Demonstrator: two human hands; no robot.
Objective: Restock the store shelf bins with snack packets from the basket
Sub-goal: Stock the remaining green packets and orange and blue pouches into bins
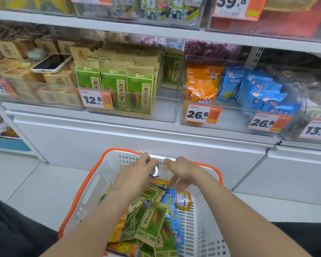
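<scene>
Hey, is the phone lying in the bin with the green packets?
No, the phone lies on the brown packets in the bin to the left of the green packets.

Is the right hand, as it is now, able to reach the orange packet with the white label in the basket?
Probably yes. The orange packet lies uncovered on top of the pile in the basket, close to the right hand.
</scene>
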